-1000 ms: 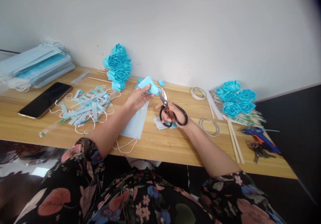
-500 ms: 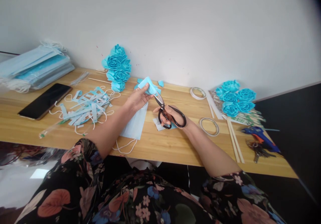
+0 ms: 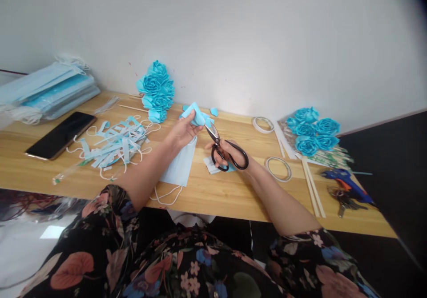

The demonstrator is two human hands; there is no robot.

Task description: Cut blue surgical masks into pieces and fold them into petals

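Observation:
My left hand [image 3: 186, 128] pinches a folded piece of light blue mask fabric [image 3: 196, 114] above the table. My right hand [image 3: 224, 150] has its fingers through the black handles of a pair of scissors [image 3: 216, 140]. The blades point up and left, and their tips meet the right edge of the fabric. Below my left forearm lies a whole face mask [image 3: 179, 164], partly covered by the arm. Small fabric pieces [image 3: 212, 165] lie beneath my right hand. More blue cut pieces [image 3: 214, 111] rest behind the held fabric.
Left: a stack of masks [image 3: 50, 89], a phone [image 3: 62, 134], a heap of cut strips and ear loops [image 3: 120, 142]. At the wall stand blue fabric flowers [image 3: 156, 89]. Right: two tape rolls [image 3: 278, 170], more flowers [image 3: 307, 144], wooden sticks [image 3: 312, 187], a glue gun [image 3: 347, 183], keys [image 3: 343, 198].
The fabric has shifted slightly in my left hand, and its edge by the blades looks different. The scissors have barely moved. The rest of the table looks the same.

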